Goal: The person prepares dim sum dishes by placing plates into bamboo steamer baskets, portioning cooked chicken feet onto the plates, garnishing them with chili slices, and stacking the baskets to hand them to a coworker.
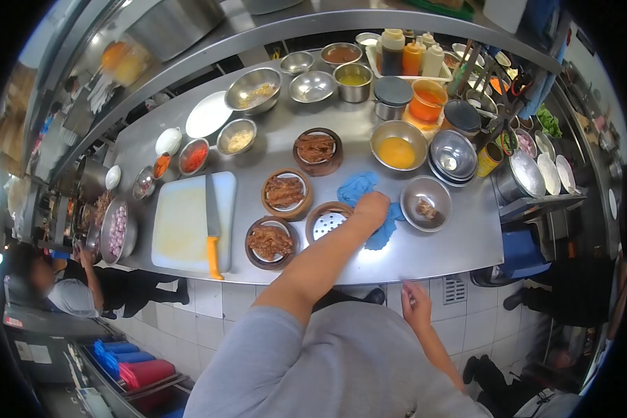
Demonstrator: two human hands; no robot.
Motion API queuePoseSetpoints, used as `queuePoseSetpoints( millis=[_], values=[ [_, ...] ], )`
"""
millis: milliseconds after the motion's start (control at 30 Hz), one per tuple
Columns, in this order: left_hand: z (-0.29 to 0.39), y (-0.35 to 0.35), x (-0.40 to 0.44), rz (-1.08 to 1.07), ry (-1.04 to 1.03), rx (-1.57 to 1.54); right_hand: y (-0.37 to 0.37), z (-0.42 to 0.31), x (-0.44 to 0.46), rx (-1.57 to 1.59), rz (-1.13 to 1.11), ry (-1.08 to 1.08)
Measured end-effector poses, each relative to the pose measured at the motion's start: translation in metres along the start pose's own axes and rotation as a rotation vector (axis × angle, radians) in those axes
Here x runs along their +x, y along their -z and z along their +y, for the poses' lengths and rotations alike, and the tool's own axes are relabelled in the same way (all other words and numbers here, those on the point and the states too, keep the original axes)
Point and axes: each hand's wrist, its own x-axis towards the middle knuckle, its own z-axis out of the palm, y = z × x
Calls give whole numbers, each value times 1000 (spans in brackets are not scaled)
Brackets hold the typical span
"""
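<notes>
My left hand reaches across the steel table with its fingers closed on a crumpled blue cloth, which spreads out on both sides of it. Left of the cloth, a round steamer basket with a white perforated liner is partly hidden by my forearm. Three similar baskets hold browned meat. Just right of the cloth is a metal bowl with a small lump of food in it. My right hand hangs by the table's front edge, fingers loosely curled and apart, holding nothing.
A white cutting board carries a knife with an orange handle. Bowls of yellow liquid and chopped ingredients line the back. Squeeze bottles stand in a tray. Another person is at the left.
</notes>
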Motion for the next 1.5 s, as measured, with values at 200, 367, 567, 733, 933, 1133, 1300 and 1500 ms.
queuePoseSetpoints(
  millis=[200,367,567,733,933,1133,1300,1500],
  values=[
    [-15,6,-26,-39,-96,-44,-57,-71,110,-135,212,254],
    [-101,127,-111,53,-391,-658,-111,-87,123,-574,155,136],
    [-390,203,-124,603,340,-129,-114,-87,126,-515,151,75],
    [-588,196,-128,426,508,279,-118,-80,127,-569,186,76],
    [-689,151,-117,303,406,239,-134,-92,123,-676,274,-70],
    [-641,170,-151,442,399,193,-130,-90,123,-664,284,-84],
    [-642,175,-159,561,512,188,-129,-85,122,-661,306,-63],
    [-678,197,-179,973,535,-795,-126,-92,122,-644,288,-78]
  ],
)
